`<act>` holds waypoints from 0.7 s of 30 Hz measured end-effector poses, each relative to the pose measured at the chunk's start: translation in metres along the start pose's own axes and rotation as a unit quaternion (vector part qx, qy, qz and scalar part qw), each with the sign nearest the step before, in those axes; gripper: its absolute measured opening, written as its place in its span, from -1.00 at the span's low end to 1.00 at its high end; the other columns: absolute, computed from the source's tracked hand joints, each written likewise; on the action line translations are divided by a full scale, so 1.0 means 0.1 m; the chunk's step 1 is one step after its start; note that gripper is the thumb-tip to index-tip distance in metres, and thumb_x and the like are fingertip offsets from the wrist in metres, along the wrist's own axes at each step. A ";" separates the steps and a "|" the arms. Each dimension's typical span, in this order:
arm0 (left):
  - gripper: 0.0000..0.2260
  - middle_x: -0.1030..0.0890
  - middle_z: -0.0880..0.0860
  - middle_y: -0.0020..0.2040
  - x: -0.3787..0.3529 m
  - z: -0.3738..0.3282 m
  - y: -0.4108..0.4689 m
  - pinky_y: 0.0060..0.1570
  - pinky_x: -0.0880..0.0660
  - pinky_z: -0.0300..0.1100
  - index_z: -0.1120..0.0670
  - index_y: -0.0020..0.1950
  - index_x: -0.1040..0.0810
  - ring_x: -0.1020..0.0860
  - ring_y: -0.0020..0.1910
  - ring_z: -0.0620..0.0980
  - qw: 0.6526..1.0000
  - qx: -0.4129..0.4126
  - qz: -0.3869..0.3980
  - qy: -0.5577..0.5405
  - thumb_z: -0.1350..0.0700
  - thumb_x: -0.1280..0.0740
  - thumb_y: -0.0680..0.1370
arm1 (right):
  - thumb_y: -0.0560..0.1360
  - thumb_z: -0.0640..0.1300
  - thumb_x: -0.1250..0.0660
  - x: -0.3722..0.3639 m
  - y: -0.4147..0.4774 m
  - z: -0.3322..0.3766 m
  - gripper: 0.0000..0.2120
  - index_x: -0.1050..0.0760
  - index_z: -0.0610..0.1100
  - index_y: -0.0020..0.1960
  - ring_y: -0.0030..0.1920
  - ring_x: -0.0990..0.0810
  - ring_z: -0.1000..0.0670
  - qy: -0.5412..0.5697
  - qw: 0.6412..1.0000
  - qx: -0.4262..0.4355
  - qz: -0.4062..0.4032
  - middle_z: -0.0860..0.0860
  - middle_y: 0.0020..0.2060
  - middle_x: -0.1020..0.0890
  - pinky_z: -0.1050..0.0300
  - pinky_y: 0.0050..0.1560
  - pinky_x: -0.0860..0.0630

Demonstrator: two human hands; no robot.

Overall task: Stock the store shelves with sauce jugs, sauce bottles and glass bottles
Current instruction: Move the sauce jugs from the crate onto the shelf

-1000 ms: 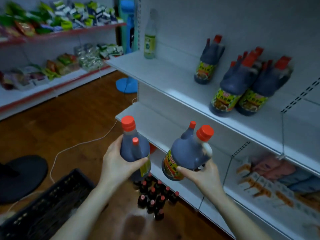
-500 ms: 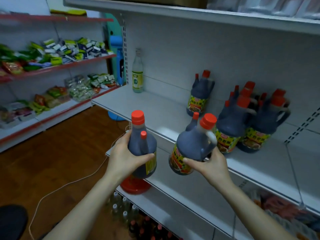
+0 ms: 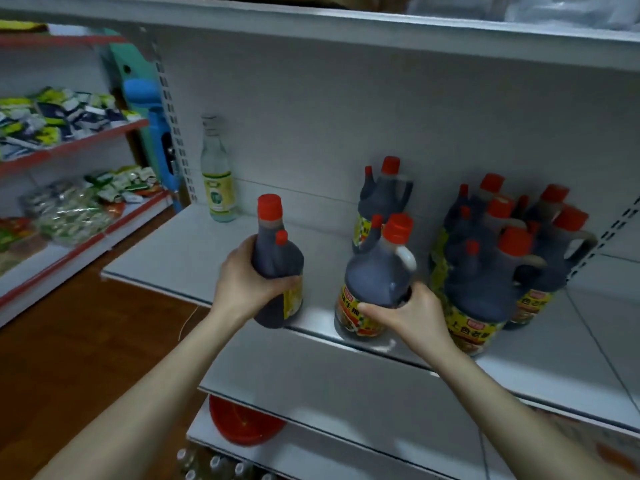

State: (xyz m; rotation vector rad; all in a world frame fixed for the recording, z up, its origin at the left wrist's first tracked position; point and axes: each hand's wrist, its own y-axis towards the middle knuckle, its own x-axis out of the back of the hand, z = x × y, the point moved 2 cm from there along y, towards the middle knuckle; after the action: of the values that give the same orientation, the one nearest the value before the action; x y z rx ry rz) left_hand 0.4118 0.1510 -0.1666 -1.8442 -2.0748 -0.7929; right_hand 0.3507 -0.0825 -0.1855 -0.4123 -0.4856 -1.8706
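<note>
Left hand point(image 3: 249, 282) grips a jug point(image 3: 277, 261), right hand point(image 3: 412, 313) a second jug point(image 3: 375, 271). Shelved: one glass bottle point(image 3: 216, 174), about six more jugs point(image 3: 485, 282).

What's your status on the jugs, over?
Left hand grips left jug, right hand grips right jug. Both at the shelf front edge. Stocked jugs close on the right.
</note>
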 end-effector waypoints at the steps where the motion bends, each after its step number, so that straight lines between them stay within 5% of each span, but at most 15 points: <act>1: -0.42 -0.59 0.04 0.07 -0.02 0.04 0.11 -0.08 -0.48 -0.10 0.05 0.17 -0.46 -0.53 0.02 0.05 1.000 -0.002 0.009 0.001 0.07 -0.58 0.21 | 0.19 -0.02 -0.59 -0.04 0.04 0.01 -0.40 -0.43 -0.13 0.13 0.06 -0.54 -0.01 -0.010 1.000 -0.005 -0.007 0.01 0.00 -0.57 0.21 -0.09 -0.39; 6: -0.43 -0.59 0.06 0.08 -0.11 0.13 0.49 -0.10 -0.42 -0.15 0.09 0.16 -0.46 -0.54 0.02 0.07 0.997 -0.046 0.056 0.003 0.06 -0.58 0.23 | 0.19 -0.01 -0.59 -0.17 0.25 0.02 -0.30 -0.40 -0.13 0.25 0.12 -0.54 -0.01 -0.032 0.999 -0.013 -0.038 -0.03 0.12 -0.58 0.16 0.00 -0.45; 10: -0.43 -0.59 0.08 0.04 -0.19 0.20 0.65 -0.07 -0.51 0.00 0.09 0.14 -0.45 -0.54 0.02 0.10 0.994 -0.075 0.083 0.011 0.00 -0.57 0.22 | 0.19 -0.05 -0.59 -0.13 0.36 0.03 -0.33 -0.41 -0.05 0.23 0.16 -0.54 0.03 0.008 0.999 -0.039 0.033 0.03 0.16 -0.57 0.03 0.16 -0.51; 15: -0.31 -0.55 0.04 0.08 -0.22 0.30 0.64 -0.05 -0.51 0.05 0.05 0.18 -0.39 -0.51 0.09 0.09 0.991 -0.092 0.100 -0.013 -0.22 -0.45 0.16 | 0.24 -0.02 -0.54 -0.05 0.32 0.11 -0.32 -0.31 0.03 0.26 0.16 -0.49 0.16 0.048 0.990 -0.057 0.118 0.12 0.19 -0.49 0.37 0.01 -0.44; 18: -0.31 -0.52 0.01 0.13 -0.21 0.36 0.52 -0.04 -0.49 -0.03 0.07 0.20 -0.37 -0.50 0.11 0.07 0.990 -0.083 0.097 -0.058 -0.20 -0.44 0.18 | 0.24 0.09 -0.49 -0.03 0.29 0.19 -0.38 -0.35 -0.03 0.21 0.06 -0.51 0.14 0.062 0.997 -0.027 -0.033 0.09 0.08 -0.53 0.31 -0.04 -0.46; 21: -0.26 -0.44 0.02 0.29 -0.22 0.43 0.46 0.12 -0.45 -0.06 0.09 0.40 -0.26 -0.43 0.24 0.05 0.989 -0.071 0.096 -0.085 0.08 -0.52 0.31 | 0.38 -0.09 -0.45 -0.02 0.33 0.26 -0.65 -0.43 -0.24 0.03 -0.11 -0.54 0.08 0.044 0.989 0.037 -0.137 -0.09 -0.12 -0.56 0.14 -0.10 -0.49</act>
State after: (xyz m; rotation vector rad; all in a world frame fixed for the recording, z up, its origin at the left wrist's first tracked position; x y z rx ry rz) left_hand 0.4672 0.1585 -0.2024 -2.2222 -1.9398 -0.7755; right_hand 0.3841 -0.0783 -0.1599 -0.2193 -0.5733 -2.1179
